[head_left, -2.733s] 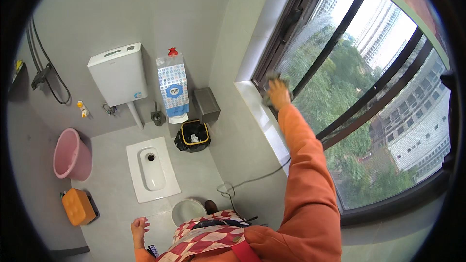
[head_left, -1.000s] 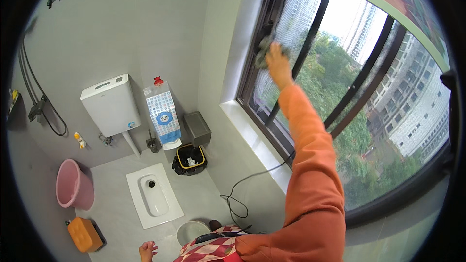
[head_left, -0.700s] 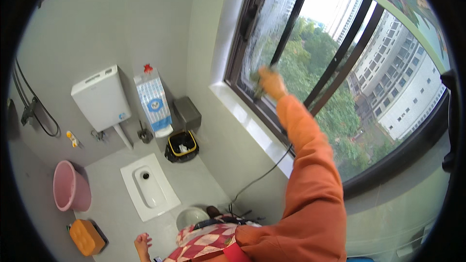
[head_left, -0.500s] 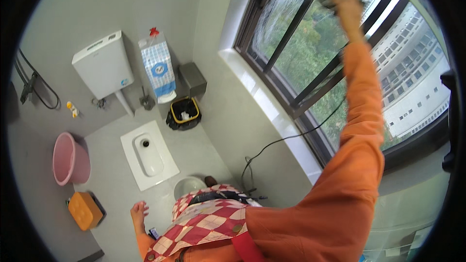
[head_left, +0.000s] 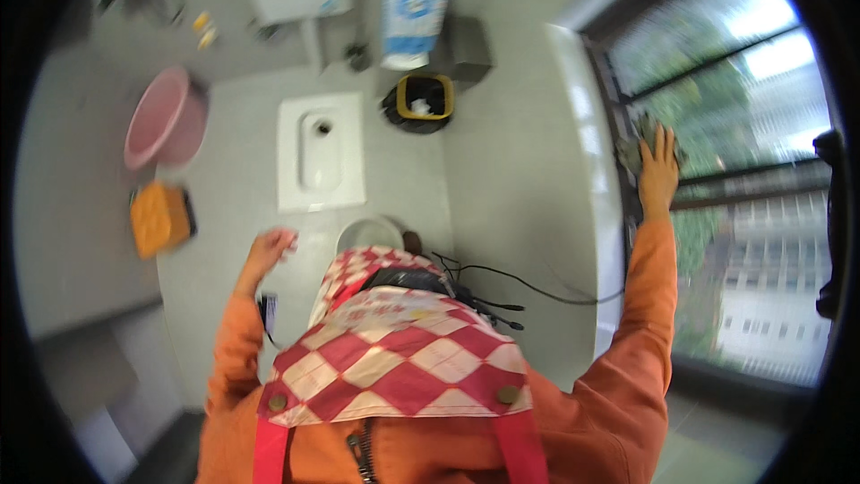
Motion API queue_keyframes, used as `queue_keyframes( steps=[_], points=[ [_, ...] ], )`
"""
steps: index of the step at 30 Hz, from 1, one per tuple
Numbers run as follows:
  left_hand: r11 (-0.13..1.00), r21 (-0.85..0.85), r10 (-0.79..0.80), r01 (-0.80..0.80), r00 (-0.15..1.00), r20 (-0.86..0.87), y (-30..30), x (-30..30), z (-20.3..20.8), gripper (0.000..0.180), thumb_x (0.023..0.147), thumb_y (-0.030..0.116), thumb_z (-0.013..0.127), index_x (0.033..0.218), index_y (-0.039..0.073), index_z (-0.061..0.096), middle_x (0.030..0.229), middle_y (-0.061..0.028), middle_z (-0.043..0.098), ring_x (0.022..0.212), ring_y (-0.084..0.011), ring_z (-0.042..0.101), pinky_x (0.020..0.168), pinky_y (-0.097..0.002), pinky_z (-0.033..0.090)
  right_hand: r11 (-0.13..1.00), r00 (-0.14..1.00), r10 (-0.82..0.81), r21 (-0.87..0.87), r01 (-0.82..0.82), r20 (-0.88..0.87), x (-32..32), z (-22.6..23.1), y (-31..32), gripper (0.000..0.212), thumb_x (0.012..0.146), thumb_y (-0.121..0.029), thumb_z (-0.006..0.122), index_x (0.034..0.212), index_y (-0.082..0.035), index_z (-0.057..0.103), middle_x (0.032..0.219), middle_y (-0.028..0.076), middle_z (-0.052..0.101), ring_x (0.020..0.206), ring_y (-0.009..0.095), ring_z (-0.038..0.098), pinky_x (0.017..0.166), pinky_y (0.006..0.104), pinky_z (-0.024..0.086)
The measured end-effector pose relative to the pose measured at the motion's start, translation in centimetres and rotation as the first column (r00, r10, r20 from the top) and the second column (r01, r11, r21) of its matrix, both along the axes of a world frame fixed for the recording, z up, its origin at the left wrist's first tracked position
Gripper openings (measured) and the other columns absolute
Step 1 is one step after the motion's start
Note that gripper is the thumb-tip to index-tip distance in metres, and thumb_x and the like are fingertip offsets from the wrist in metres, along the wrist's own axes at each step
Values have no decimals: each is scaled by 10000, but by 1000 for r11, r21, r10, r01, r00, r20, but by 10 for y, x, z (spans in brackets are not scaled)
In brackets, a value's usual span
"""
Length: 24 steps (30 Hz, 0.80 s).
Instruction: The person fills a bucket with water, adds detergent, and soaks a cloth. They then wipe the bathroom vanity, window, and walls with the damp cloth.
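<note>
My right hand reaches out to the window, its fingers spread over a crumpled grey-green cloth. The cloth lies against the glass near the frame, just above a dark crossbar; its underside is hidden. My left hand hangs over the floor at my left side, holding nothing, with its fingers loosely bent.
A squat toilet is set in the floor ahead, with a yellow-rimmed bin beyond it. At left are a pink tub and an orange stool-like item. A round pale bucket stands by my feet. A black cable runs toward the window.
My right hand has brought the cloth down from high on the window to near the frame's lower part. My view has turned toward the window, and my left forearm shows more.
</note>
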<state>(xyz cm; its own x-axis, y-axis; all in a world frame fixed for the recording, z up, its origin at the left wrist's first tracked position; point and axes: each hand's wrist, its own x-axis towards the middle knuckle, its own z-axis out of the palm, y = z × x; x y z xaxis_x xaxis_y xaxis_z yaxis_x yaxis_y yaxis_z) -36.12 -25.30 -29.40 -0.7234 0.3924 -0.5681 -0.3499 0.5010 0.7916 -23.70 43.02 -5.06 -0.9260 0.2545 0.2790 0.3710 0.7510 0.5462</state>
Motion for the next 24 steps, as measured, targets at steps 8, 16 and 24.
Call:
queue_keyframes(
  steps=[8,16,24],
  points=[
    [998,-60,-15,3,980,-199,-24,-13,43,247,892,281,567,952,46,616,759,8,602,708,-77,551,602,-236,445,995,958,-87,-21,96,272,-12,-15,3,409,737,16,523,1095,-162,611,1342,71,429,1238,299,390,973,417,368],
    [960,-71,264,-271,960,-91,-14,55,29,274,885,328,555,997,91,633,843,-3,643,737,-85,596,584,-227,449,912,944,222,395,-112,-245,-63,99,69,297,775,-38,493,1053,-101,580,1050,94,590,977,289,541,791,387,449],
    [938,-132,339,-320,929,152,-19,103,8,294,884,337,556,1028,87,616,970,-12,635,815,-136,619,633,-270,471,1000,1000,0,2,0,-26,-43,-72,21,380,748,-25,530,1100,-162,563,1056,89,518,953,296,471,824,375,428]
  ],
)
